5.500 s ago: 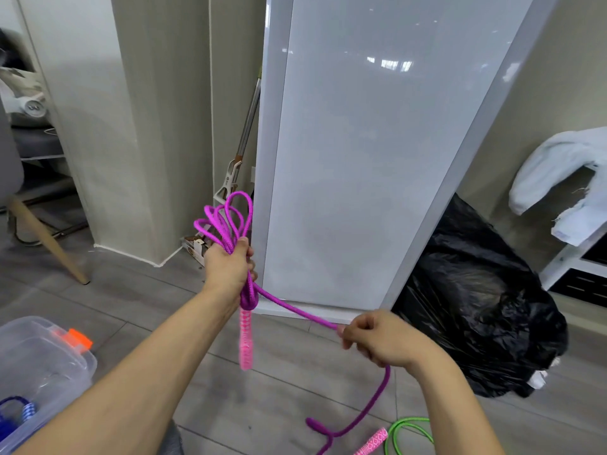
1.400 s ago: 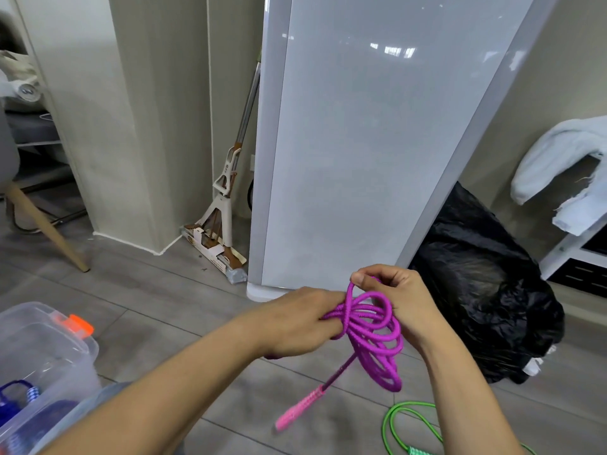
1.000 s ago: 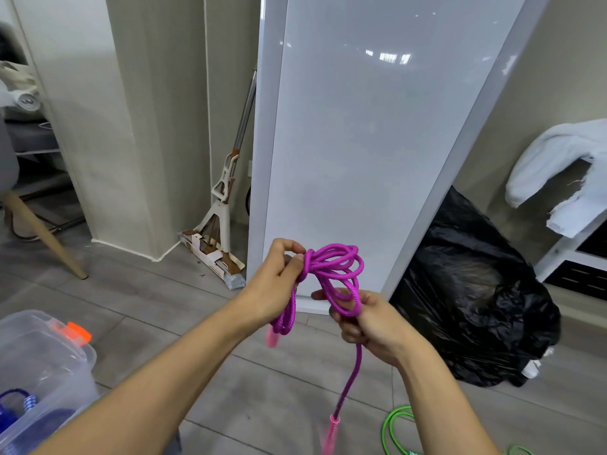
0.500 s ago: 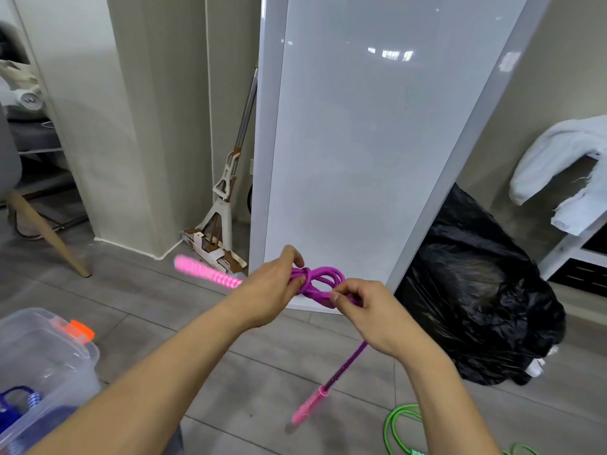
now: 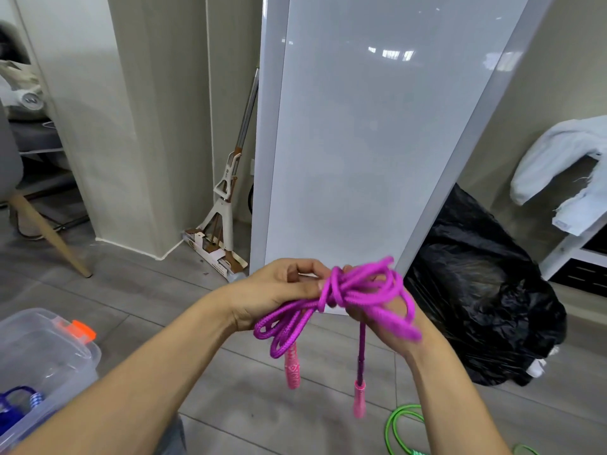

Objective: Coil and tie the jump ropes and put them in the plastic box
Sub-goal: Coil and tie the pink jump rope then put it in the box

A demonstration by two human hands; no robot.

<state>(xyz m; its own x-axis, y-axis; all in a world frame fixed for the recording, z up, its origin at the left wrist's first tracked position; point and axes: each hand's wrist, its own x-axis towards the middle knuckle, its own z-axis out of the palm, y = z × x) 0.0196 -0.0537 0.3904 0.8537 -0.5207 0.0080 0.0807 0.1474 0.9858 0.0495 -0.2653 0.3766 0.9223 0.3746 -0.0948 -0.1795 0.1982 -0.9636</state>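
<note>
Head view: purple rope (image 5: 333, 290) held in mid-air over floor, before white panel (image 5: 361, 142). Coil knotted at middle, loops bunched to either side. Knot pinched by left hand (image 5: 272, 290), fingers curled. Far loops gripped by right hand (image 5: 377, 330), partly hidden behind rope. Pink handles (image 5: 292, 369) hung below coil. Box (image 5: 65, 339) seen lower left, well apart, blue rope (image 5: 13, 405) inside. Green rope (image 5: 394, 425) laid on floor, lower right.

Both hands (image 5: 272, 292) grip the knotted purple jump rope (image 5: 348, 292).
</note>
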